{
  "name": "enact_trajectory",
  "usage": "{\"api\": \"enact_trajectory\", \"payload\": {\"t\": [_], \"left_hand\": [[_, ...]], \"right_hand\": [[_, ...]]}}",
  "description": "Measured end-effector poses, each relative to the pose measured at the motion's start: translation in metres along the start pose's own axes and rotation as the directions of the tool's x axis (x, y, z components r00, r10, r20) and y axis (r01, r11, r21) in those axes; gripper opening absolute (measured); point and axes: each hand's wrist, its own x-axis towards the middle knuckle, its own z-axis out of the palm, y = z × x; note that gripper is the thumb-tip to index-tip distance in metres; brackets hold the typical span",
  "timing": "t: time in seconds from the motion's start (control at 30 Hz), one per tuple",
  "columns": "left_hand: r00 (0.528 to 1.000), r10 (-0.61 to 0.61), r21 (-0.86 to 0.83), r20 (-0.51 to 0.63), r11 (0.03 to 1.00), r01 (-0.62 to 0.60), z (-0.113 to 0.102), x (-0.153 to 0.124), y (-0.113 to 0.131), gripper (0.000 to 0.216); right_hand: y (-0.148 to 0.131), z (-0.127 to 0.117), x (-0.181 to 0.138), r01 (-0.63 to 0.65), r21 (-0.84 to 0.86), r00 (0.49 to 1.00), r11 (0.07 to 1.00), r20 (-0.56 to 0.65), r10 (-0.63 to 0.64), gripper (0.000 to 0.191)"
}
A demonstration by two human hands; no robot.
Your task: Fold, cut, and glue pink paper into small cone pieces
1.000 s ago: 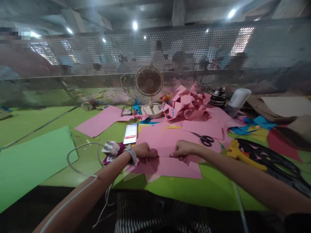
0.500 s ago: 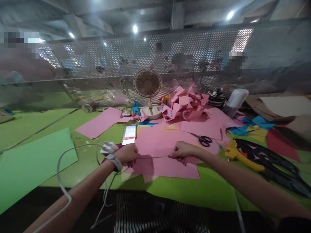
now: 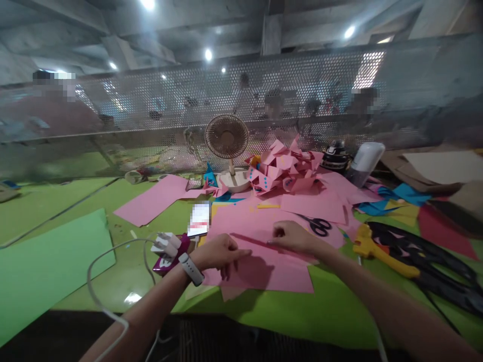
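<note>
In the head view, my right hand (image 3: 292, 236) pinches a narrow pink paper strip (image 3: 252, 240) near its middle. The strip slants over pink paper sheets (image 3: 279, 276) on the table. Close by on the left, my left hand (image 3: 221, 253) hovers over the sheets with its index finger stretched out and other fingers partly bent; nothing shows in it. A white watch is on that wrist. Black scissors (image 3: 319, 225) lie on pink paper just past my right hand. A phone (image 3: 199, 219) with a lit screen lies beyond my left hand.
A purple power strip (image 3: 171, 256) with white plugs and a looping cable (image 3: 92, 281) sits left. Behind stand a small fan (image 3: 227, 137) and a heap of folded pink paper (image 3: 285, 166). A yellow-and-black tool (image 3: 388, 259) lies right; a green sheet (image 3: 56, 266) lies far left.
My left hand has let go of the pink paper edge and moved right, its index finger now extended. My right hand still pinches paper, now seen as a slanted strip. The view has tilted up slightly.
</note>
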Motion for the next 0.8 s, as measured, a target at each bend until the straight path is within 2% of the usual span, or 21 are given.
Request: {"api": "enact_trajectory", "payload": {"t": [0.1,0.17,0.2,0.27,0.37,0.4,0.47,0.5,0.53,0.6,0.67,0.73,0.8], "left_hand": [[0.981,0.118,-0.117,-0.157,0.984,-0.137,0.005,0.016,0.002,0.048],[0.941,0.221,-0.278,-0.257,0.916,-0.291,0.010,0.029,0.007,0.046],[0.926,0.282,-0.355,-0.252,0.863,-0.359,0.012,0.035,0.010,0.042],[0.916,0.306,-0.481,-0.259,0.782,-0.397,0.015,0.045,0.014,0.034],[0.927,0.259,-0.590,-0.273,0.716,-0.374,0.013,0.055,0.015,0.029],[0.929,0.243,-0.614,-0.280,0.698,-0.368,0.011,0.057,0.013,0.028],[0.932,0.217,-0.660,-0.290,0.660,-0.359,0.006,0.058,0.009,0.025],[0.937,0.202,-0.682,-0.285,0.644,-0.346,0.003,0.058,0.006,0.025],[0.943,0.187,-0.701,-0.277,0.631,-0.331,0.001,0.058,0.003,0.024],[0.950,0.155,-0.729,-0.271,0.611,-0.307,-0.001,0.058,-0.002,0.023],[0.952,0.137,-0.745,-0.273,0.597,-0.300,-0.002,0.058,-0.005,0.023],[0.952,0.144,-0.750,-0.270,0.588,-0.302,-0.001,0.059,-0.008,0.023],[0.954,0.170,-0.750,-0.248,0.589,-0.300,0.001,0.060,-0.009,0.024]], "right_hand": [[-0.008,-0.003,-0.001,0.022,0.116,0.983,0.993,-0.186,0.000,0.035],[-0.013,0.001,-0.002,0.034,0.148,0.964,0.988,-0.264,0.007,0.036],[-0.015,0.003,-0.003,0.043,0.163,0.958,0.986,-0.286,0.005,0.036],[-0.017,0.007,-0.004,0.071,0.193,0.952,0.979,-0.306,-0.009,0.033],[-0.012,0.004,-0.004,0.091,0.193,0.926,0.977,-0.378,-0.012,0.027],[-0.008,0.000,-0.003,0.093,0.178,0.900,0.980,-0.436,-0.007,0.024],[0.001,-0.011,-0.003,0.129,0.091,0.815,0.988,-0.577,-0.053,0.016],[0.006,-0.016,-0.004,0.166,0.010,0.770,0.986,-0.626,-0.124,0.016],[0.009,-0.020,-0.004,0.210,-0.093,0.736,0.973,-0.641,-0.220,0.024],[0.011,-0.024,-0.005,0.300,-0.320,0.720,0.899,-0.542,-0.433,0.050],[0.006,-0.021,-0.008,0.389,-0.484,0.755,0.784,-0.320,-0.572,0.068],[-0.003,-0.015,-0.010,0.464,-0.571,0.770,0.677,-0.117,-0.627,0.071],[-0.012,-0.009,-0.013,0.514,-0.613,0.761,0.601,0.002,-0.649,0.067]]}}
